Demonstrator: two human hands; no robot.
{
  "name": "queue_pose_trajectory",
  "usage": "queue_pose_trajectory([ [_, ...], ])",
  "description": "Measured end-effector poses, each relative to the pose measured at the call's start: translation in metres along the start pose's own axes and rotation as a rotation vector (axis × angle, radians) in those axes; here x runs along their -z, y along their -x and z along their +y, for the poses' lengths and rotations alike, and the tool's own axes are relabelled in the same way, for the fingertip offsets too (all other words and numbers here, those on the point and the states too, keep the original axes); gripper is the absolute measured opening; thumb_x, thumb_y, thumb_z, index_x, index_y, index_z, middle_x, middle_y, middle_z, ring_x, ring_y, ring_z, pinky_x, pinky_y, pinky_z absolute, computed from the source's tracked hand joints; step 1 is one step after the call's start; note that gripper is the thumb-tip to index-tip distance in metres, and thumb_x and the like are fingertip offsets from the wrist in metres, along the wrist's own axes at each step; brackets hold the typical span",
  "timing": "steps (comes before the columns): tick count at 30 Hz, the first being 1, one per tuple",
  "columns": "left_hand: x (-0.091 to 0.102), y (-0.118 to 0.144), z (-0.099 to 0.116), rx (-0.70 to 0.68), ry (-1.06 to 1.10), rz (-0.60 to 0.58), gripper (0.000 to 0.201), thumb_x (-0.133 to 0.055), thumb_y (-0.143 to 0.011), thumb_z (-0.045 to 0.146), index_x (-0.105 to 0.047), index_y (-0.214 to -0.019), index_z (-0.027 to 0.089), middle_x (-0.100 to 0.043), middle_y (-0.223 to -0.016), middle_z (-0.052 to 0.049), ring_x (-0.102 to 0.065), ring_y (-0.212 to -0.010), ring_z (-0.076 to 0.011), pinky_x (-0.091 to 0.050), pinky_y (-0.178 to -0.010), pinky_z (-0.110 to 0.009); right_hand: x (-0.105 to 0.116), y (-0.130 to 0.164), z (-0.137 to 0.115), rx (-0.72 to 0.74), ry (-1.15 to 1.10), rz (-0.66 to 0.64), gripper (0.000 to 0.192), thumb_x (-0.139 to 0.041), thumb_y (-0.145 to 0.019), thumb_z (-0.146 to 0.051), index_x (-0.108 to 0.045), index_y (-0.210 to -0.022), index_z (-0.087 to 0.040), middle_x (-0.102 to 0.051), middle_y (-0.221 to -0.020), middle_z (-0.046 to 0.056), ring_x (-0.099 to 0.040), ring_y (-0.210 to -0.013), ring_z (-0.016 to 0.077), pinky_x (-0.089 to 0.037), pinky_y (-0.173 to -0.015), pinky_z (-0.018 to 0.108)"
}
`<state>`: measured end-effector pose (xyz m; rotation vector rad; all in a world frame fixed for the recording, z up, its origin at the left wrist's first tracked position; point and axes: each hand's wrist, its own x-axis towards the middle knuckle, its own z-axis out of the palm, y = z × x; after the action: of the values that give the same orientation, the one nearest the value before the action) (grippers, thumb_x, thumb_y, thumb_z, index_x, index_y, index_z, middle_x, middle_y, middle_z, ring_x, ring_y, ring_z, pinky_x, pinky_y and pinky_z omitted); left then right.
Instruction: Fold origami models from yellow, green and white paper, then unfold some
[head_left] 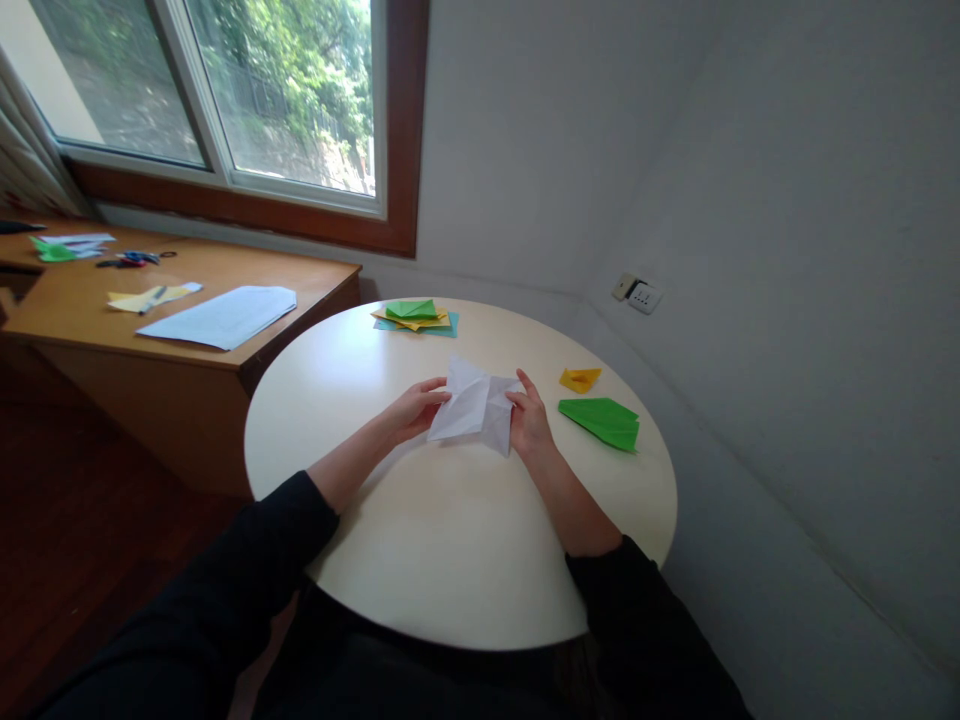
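Observation:
A partly folded white sheet of paper point(475, 404) lies on the round cream table point(450, 530), held between both my hands. My left hand point(417, 409) grips its left edge with the fingers curled onto the paper. My right hand point(530, 420) pinches its right edge, thumb on top. To the right of my right hand lie a folded green paper plane point(602, 421) and a small folded yellow paper point(579, 379).
A stack of green, yellow and teal sheets point(417, 317) sits at the table's far edge. A wooden desk point(187, 345) to the left carries a white sheet point(222, 316), yellow paper point(142, 297) and scissors point(129, 260). A wall with a socket point(639, 294) runs close on the right.

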<state>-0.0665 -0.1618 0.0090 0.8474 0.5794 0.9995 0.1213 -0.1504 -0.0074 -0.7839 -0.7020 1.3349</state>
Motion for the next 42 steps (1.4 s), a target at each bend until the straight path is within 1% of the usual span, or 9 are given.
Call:
queue_pose_trajectory([
  [6,-0.002,0.000,-0.004,0.015,-0.033,0.055,0.032,-0.065,-0.065,0.009,-0.053,-0.094,0.013,-0.065,-0.076,-0.005,-0.062,-0.064,-0.0126,-0.048,-0.064,-0.024,-0.005,0.004,0.003,-0.003,-0.003,0.000,0.061,-0.060,-0.055,-0.012,-0.045,-0.113,-0.026,-0.062,-0.071,-0.006,-0.059,-0.063,0.0107,-0.046,-0.060,0.022],
  [12,-0.002,-0.005,-0.011,-0.012,-0.043,0.271,0.039,-0.074,-0.058,0.015,-0.040,-0.076,0.019,-0.059,-0.064,0.001,-0.058,-0.056,-0.0108,-0.046,-0.055,-0.023,-0.006,0.005,0.003,-0.003,-0.016,-0.012,0.061,-0.061,-0.056,-0.012,-0.045,-0.113,-0.026,-0.063,-0.072,-0.005,-0.060,-0.064,0.0113,-0.047,-0.061,0.023],
  [15,-0.001,-0.006,-0.012,-0.071,-0.078,0.309,0.040,-0.076,-0.056,0.020,-0.038,-0.070,0.019,-0.056,-0.059,0.003,-0.055,-0.054,-0.0092,-0.043,-0.052,-0.020,-0.005,0.003,0.004,0.006,-0.025,0.000,0.064,-0.061,-0.055,-0.012,-0.045,-0.115,-0.026,-0.063,-0.072,-0.005,-0.060,-0.065,0.0109,-0.047,-0.061,0.022],
  [19,0.002,-0.005,-0.011,-0.176,-0.291,0.299,0.031,-0.075,-0.055,0.027,-0.049,-0.067,0.016,-0.054,-0.055,0.004,-0.047,-0.048,-0.0057,-0.032,-0.044,-0.017,-0.001,-0.002,0.006,0.061,-0.018,0.037,0.072,-0.063,-0.055,-0.013,-0.041,-0.122,-0.026,-0.064,-0.073,-0.005,-0.060,-0.069,0.0112,-0.047,-0.063,0.023],
  [23,0.004,-0.005,-0.014,-0.211,-0.412,0.297,0.032,-0.076,-0.053,0.025,-0.061,-0.079,0.013,-0.060,-0.066,0.000,-0.048,-0.051,-0.0063,-0.030,-0.044,-0.018,0.000,-0.004,0.008,0.104,-0.036,0.099,0.079,-0.063,-0.055,-0.014,-0.036,-0.128,-0.028,-0.063,-0.072,-0.006,-0.060,-0.068,0.0119,-0.048,-0.061,0.024],
  [26,0.003,-0.005,-0.016,-0.196,-0.388,0.278,0.039,-0.077,-0.052,0.024,-0.064,-0.086,0.012,-0.064,-0.077,-0.004,-0.054,-0.058,-0.0092,-0.037,-0.049,-0.020,0.000,-0.004,0.007,0.090,-0.037,0.123,0.081,-0.063,-0.055,-0.014,-0.035,-0.129,-0.028,-0.062,-0.071,-0.006,-0.059,-0.064,0.0115,-0.047,-0.058,0.024],
  [29,0.000,-0.005,-0.016,-0.181,-0.312,0.238,0.043,-0.080,-0.049,0.025,-0.065,-0.088,0.011,-0.067,-0.084,-0.008,-0.059,-0.070,-0.0136,-0.045,-0.063,-0.025,0.000,-0.003,0.007,0.089,-0.034,0.121,0.082,-0.064,-0.054,-0.013,-0.035,-0.130,-0.026,-0.061,-0.070,-0.006,-0.058,-0.062,0.0112,-0.047,-0.056,0.023],
  [32,-0.002,-0.003,-0.016,-0.161,-0.296,0.220,0.046,-0.081,-0.048,0.026,-0.065,-0.089,0.010,-0.068,-0.088,-0.010,-0.061,-0.073,-0.0153,-0.046,-0.071,-0.028,0.000,-0.004,0.008,0.099,-0.039,0.133,0.079,-0.064,-0.055,-0.014,-0.037,-0.128,-0.027,-0.062,-0.072,-0.006,-0.059,-0.063,0.0117,-0.048,-0.056,0.024],
  [42,-0.011,0.002,-0.016,-0.147,-0.348,0.186,0.046,-0.079,-0.051,0.031,-0.067,-0.089,0.009,-0.069,-0.079,-0.007,-0.061,-0.067,-0.0154,-0.047,-0.072,-0.032,-0.004,-0.003,0.009,0.109,-0.010,0.118,0.077,-0.064,-0.055,-0.014,-0.039,-0.126,-0.027,-0.062,-0.071,-0.006,-0.059,-0.066,0.0115,-0.048,-0.060,0.022],
])
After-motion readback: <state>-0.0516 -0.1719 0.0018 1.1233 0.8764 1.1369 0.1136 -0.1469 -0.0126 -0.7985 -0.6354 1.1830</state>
